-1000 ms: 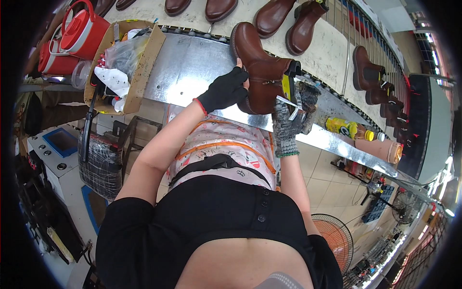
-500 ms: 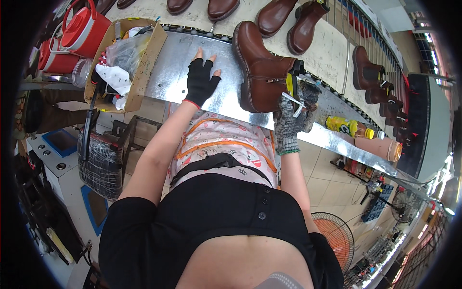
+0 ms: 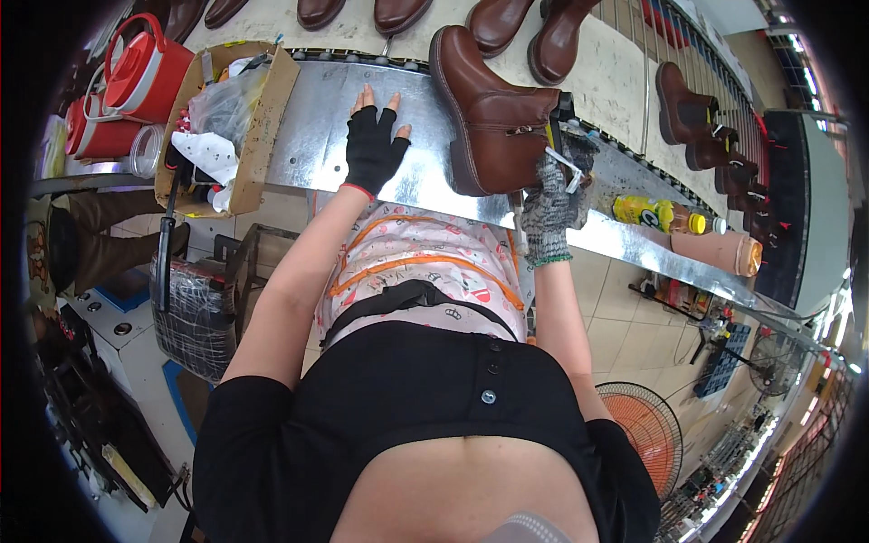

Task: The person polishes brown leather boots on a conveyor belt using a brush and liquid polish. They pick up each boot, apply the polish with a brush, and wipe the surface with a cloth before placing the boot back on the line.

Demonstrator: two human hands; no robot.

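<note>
Left hand point(image 3: 373, 145) flat, fingers spread, on bare metal bench point(image 3: 308, 136) beside the boot point(image 3: 493, 122).
Right hand point(image 3: 550, 201) grips a tool point(image 3: 557, 163) at the boot's heel; its tip is hidden.

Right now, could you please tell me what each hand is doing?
Left hand: open, flat on the metal bench, holding nothing.
Right hand: closed on a tool beside the brown boot.

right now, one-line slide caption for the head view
Left hand flat on the metal bench; gloved right hand grips a tool beside a brown ankle boot.

L hand point(image 3: 373, 145) flat, splayed; R hand point(image 3: 552, 195) clenched.
</note>
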